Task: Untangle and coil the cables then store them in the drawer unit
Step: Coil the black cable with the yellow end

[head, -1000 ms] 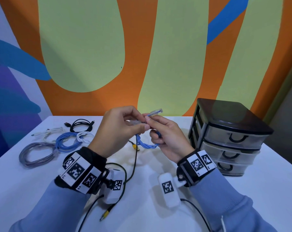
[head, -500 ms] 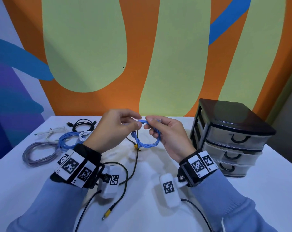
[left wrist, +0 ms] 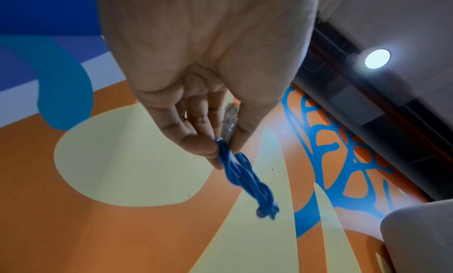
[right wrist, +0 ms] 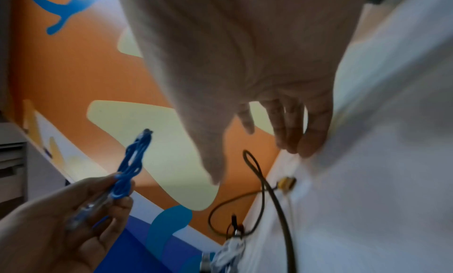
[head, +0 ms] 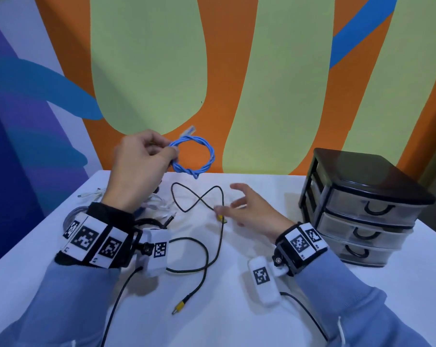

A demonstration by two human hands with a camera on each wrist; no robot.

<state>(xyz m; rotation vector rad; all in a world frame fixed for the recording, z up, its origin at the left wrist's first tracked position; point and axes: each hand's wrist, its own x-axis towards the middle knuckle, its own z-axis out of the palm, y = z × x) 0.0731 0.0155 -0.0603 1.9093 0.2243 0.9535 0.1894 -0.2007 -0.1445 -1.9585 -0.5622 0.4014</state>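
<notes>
Head view, item list. Left hand (head: 139, 159): raised above the table's far edge, thumb and fingers pinching a coiled blue cable (head: 195, 156) with its clear plug (head: 188, 131) sticking up beside the fingers; the coil hangs in the air, clear of the table. Right hand (head: 252, 209): fingers spread and relaxed, holding nothing, low over the white table (head: 237, 321), fingertips just beside a yellow connector (head: 220, 217) on the black cable (head: 212, 246). Black cable: loose on the table between the hands, crossed in a figure-eight at its far end, a second yellow-banded plug (head: 180, 304) near the front. Drawer unit (head: 362, 209): three clear drawers, all closed, black frame and top, at the right side of the table, well apart from both hands. Further cables (head: 156, 205): bunched behind the left wrist, mostly hidden. Writing: none legible; wristbands (head: 91, 236) carry black-and-white square code markers only. Open table surface lies at the front and between the right hand and the drawer unit.
</notes>
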